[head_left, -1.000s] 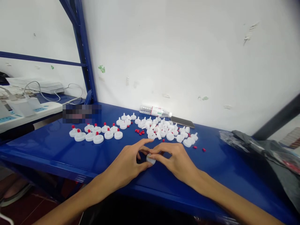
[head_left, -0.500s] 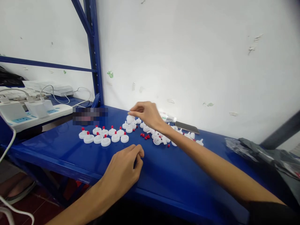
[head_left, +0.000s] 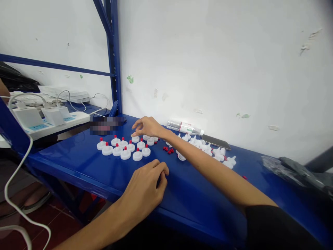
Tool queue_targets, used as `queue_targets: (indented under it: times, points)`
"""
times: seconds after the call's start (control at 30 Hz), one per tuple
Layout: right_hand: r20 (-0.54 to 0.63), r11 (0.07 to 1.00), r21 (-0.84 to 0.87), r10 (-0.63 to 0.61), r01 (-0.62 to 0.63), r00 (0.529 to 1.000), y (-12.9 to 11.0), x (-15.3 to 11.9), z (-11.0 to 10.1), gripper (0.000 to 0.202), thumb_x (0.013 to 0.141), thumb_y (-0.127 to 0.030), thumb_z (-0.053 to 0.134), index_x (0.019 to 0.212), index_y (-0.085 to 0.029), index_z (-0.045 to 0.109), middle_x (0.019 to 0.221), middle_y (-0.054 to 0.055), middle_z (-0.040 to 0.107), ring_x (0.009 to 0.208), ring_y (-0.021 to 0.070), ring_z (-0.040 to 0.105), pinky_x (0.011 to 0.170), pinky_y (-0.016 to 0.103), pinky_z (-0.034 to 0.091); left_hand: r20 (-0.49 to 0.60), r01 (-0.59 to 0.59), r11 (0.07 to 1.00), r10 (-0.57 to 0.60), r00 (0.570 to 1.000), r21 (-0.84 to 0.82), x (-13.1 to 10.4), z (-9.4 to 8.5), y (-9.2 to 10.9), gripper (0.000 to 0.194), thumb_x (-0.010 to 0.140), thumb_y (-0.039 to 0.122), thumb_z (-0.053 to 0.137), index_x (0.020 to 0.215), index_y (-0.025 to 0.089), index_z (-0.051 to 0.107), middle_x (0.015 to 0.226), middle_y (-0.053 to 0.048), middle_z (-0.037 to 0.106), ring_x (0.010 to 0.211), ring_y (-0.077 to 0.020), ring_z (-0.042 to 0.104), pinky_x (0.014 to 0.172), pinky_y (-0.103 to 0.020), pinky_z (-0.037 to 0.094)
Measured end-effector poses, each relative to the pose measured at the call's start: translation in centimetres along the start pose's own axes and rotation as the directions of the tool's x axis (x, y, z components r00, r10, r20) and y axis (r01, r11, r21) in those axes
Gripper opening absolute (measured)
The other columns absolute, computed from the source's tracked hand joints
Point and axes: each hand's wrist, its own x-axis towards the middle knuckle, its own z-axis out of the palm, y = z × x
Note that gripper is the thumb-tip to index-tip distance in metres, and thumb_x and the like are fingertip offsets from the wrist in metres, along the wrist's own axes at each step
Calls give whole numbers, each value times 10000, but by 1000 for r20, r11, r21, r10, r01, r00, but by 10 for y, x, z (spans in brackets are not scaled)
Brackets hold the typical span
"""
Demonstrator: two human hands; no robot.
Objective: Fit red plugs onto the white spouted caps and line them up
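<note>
Fingers parted, nothing seen pinched: our right hand [head_left: 148, 125] hangs over 1 white cap [head_left: 135, 139]!
Our left hand [head_left: 144, 184] curls, its grip hidden. Standing on the blue table [head_left: 187, 187], the cap looks light, stiff, slick; we'd pinch its rim, beside the red-tipped caps [head_left: 125, 155].

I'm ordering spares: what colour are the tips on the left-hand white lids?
The tips are red, best seen in the head view.
</note>
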Motion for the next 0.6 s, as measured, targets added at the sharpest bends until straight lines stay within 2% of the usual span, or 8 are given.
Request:
queue_targets:
  times: [0.1,0.17,0.27,0.37,0.47,0.53,0.6]
  points:
    - [-87,992,-119,41,-51,995,1,-7,-15,319,899,-471,734,1021,-180,782,998,68,791,941,188,719,813,271,510,-3,-8,1000,8,1000,5,0,0,0,244,932,124,414,931,232,633,852,0,612,686,-158,574,645,-303,385]
    - [-97,971,-213,94,-113,991,5,-12,-19,324,902,-482,726,969,-173,794,993,90,787,931,213,712,790,295,508,-3,-17,1000,17,1000,7,0,0,0,241,934,126,415,928,232,632,859,0,615,682,-156,573,643,-305,387]
    - [-38,953,-264,144,-149,989,10,-18,-16,193,790,-338,853,842,-160,798,886,99,783,840,236,714,706,302,495,-5,-14,1000,14,1000,12,-1,0,1,234,942,135,423,911,233,633,851,0,616,673,-154,571,628,-305,385]
    - [-38,955,-264,130,-136,991,8,-23,-18,29,813,-182,812,825,-168,790,882,75,785,829,206,714,701,276,486,-32,-3,1000,2,999,-23,-1,0,1,215,955,154,435,989,240,629,829,11,612,635,-141,566,611,-300,399]
    - [-106,963,-243,96,-119,990,-7,-39,-39,78,898,-202,725,909,-160,789,946,79,788,862,189,709,746,277,489,-150,26,991,-45,988,-129,-1,0,1,292,969,210,468,1249,259,533,920,12,595,600,-114,567,603,-290,451]
    - [-115,973,-212,66,-90,991,-22,-60,-59,126,906,-252,719,924,-151,791,925,81,786,837,181,703,748,281,494,-291,63,980,-117,950,-189,0,0,1,476,978,284,503,1437,275,377,1058,-23,554,650,-115,601,585,-285,482]
    - [-12,995,-98,10,-11,1000,-39,-86,-77,140,883,-273,744,880,-144,797,874,77,787,793,167,700,717,269,500,-386,96,971,-177,905,-221,2,0,0,670,982,368,532,1559,294,199,1189,-72,501,764,-145,647,563,-284,501]
